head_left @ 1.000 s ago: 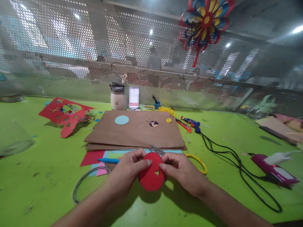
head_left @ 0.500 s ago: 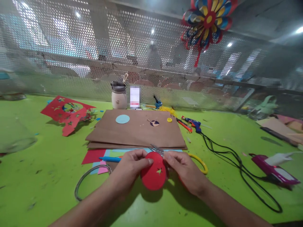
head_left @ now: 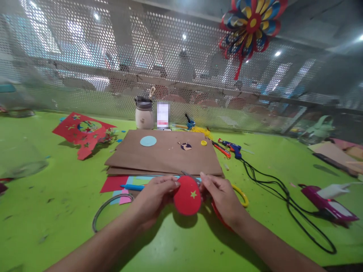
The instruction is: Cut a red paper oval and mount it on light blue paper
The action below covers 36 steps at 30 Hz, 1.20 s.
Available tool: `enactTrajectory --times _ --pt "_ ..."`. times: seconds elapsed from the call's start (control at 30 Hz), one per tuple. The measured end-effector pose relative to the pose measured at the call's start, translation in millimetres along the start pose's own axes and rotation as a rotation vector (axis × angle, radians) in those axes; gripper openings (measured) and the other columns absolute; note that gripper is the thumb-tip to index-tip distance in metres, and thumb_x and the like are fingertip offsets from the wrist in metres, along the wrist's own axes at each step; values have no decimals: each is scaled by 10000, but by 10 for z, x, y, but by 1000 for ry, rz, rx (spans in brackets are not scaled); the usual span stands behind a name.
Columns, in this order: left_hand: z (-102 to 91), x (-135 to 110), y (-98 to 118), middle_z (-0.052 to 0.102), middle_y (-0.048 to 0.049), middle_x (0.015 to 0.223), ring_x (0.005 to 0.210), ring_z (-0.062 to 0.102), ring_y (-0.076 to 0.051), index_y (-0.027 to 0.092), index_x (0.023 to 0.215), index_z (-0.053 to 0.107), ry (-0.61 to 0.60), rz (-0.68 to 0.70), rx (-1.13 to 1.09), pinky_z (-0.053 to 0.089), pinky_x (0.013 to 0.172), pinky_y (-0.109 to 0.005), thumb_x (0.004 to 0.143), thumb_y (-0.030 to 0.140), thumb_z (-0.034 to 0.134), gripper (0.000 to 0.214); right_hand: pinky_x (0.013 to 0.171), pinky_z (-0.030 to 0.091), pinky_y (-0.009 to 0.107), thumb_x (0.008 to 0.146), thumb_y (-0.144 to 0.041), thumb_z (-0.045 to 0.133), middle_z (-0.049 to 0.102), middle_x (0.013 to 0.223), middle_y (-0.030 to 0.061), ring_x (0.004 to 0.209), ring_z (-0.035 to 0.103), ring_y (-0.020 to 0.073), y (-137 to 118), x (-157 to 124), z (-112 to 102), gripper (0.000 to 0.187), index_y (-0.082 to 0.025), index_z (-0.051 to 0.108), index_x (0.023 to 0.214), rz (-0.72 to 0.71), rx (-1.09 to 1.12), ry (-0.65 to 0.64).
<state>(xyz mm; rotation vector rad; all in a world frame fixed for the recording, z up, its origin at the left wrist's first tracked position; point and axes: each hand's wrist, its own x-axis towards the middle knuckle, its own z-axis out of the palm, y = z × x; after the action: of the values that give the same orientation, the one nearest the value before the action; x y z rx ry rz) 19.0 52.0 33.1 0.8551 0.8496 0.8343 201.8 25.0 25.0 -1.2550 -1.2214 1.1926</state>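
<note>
My left hand [head_left: 154, 194] has its grip closed to a pinch, thumb over the face and fingers behind, holding a red disc [head_left: 185, 202] by its upper left edge. My right hand [head_left: 222, 194] is at the disc's right side, thumb raised and pointing away from me, fingers curled; whether that grip touches the disc's edge I cannot tell. Scissor blades [head_left: 193, 176] show just beyond the disc, their tips pointing far and to the left. A yellow loop [head_left: 243, 197] shows beyond my right hand and a red curved edge [head_left: 219, 216] below it; I cannot see whether my fingers hold either.

The disc is between my hands, above the green tabletop [head_left: 170, 257], its shadow beneath it, on my side of the brown cardboard [head_left: 159, 162]. Its face is turned up toward me. It is roundish, looking a little longer from near to far than from side to side. The star-shaped cutout [head_left: 193, 194] sits right of its middle, one point aimed away from me.
</note>
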Motion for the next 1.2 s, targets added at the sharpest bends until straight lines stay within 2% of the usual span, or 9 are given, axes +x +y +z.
enactTrajectory --times 0.13,0.3,0.37,0.47,0.57,0.67,0.87,1.03,1.2 --pt "-43 27 2 636 -31 709 657 568 -141 135 697 654 12 7 90 441 650 -252 744 211 651 90 525 375 242 862 -579 570 539 584 -14 543 464 109 -5 5 -32 468 -157 615 666 -1 -31 -75" --pt "-71 49 28 641 -56 637 584 555 -146 98 651 685 14 10 186 437 593 -265 699 204 657 120 485 354 222 730 -507 740 545 568 -48 490 454 87 15 19 -53 358 -166 633 729 67 -47 -162" --pt "-102 68 76 661 -62 652 577 571 -156 95 719 706 56 39 212 447 584 -275 687 185 638 117 455 344 214 715 -494 750 562 549 -49 456 465 82 58 33 -52 351 -162 641 748 95 -45 -176" --pt "-174 96 200 701 -68 782 697 639 -177 120 944 700 163 131 225 491 664 -286 692 165 585 281 409 331 205 670 -474 782 591 537 -44 422 488 85 126 47 -34 366 -155 649 790 126 -40 -186" --pt "-236 106 316 709 -73 833 746 658 -181 130 956 683 200 177 240 512 686 -288 680 174 596 293 398 338 203 640 -448 808 593 532 -48 413 497 84 161 43 -6 387 -144 657 826 132 -27 -191" --pt "-242 91 341 715 -81 744 663 658 -185 116 864 702 132 114 276 513 628 -289 648 173 652 228 424 365 209 649 -450 805 578 541 -63 434 494 81 170 35 4 390 -153 653 852 102 9 -164" --pt "-160 51 210 701 -53 692 580 604 -122 121 781 723 -55 45 307 497 595 -235 703 272 696 172 457 388 222 684 -477 782 589 564 -53 462 495 90 202 61 -12 395 -162 654 884 23 50 -115" --pt "-175 75 128 642 -27 563 467 564 -113 121 661 666 -81 41 352 474 490 -229 679 250 712 138 471 393 227 721 -481 755 601 589 -27 482 497 97 189 71 -6 387 -142 659 881 1 23 -103" --pt "-196 99 91 637 -22 570 468 572 -117 126 668 634 -105 13 343 511 487 -250 687 239 695 129 625 461 263 829 -489 648 651 749 26 678 578 145 113 57 -17 343 -154 662 902 -79 -33 -69"
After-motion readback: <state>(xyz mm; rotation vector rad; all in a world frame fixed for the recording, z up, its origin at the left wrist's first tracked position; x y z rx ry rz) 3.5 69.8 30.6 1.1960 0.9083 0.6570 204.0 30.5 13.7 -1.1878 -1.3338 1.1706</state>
